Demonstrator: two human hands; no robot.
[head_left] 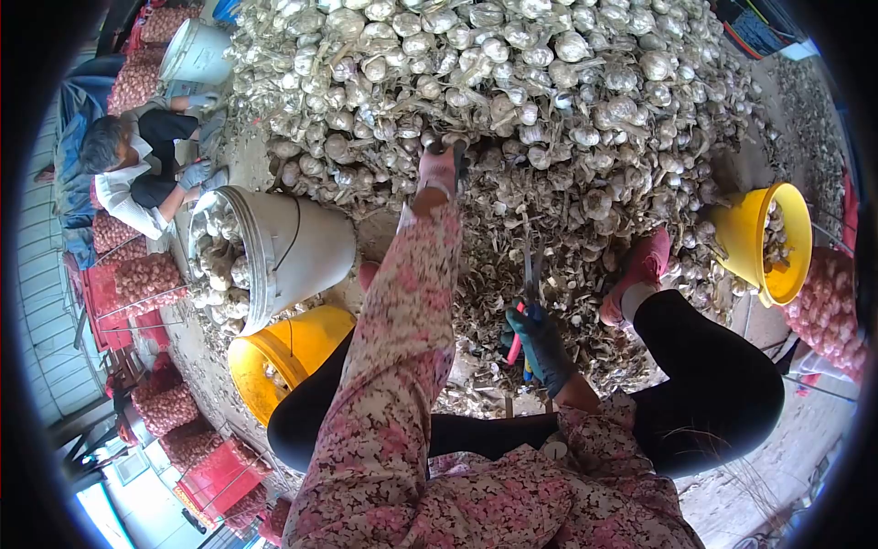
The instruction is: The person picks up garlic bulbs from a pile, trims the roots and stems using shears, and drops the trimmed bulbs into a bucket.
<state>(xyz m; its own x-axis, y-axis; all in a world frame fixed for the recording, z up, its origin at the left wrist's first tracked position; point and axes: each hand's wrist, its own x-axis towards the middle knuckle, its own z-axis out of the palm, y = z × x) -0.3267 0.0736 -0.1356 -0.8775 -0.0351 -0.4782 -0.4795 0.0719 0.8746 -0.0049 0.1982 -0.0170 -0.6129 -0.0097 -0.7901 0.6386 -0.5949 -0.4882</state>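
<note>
My left hand (439, 169), in a pink glove with a dark side, reaches forward into the lower face of a big pile of garlic bulbs (549, 82). Its fingertips touch bulbs there, and their far side is hidden, so their grip does not show. Closer to me, between my knees, my right hand (541, 346) in a dark teal glove is closed around a pair of shears (517, 348) with red and blue on the handles. The blades point forward, away from me, over loose garlic scraps and stalks (494, 265).
Left of my arm stand a white bucket (306, 252) holding garlic and a yellow bucket (315, 339). Another yellow bucket (732, 233) with some garlic tilts at right. A co-worker (146, 165) sits at far left near red net sacks (146, 284) and another white bucket (197, 50).
</note>
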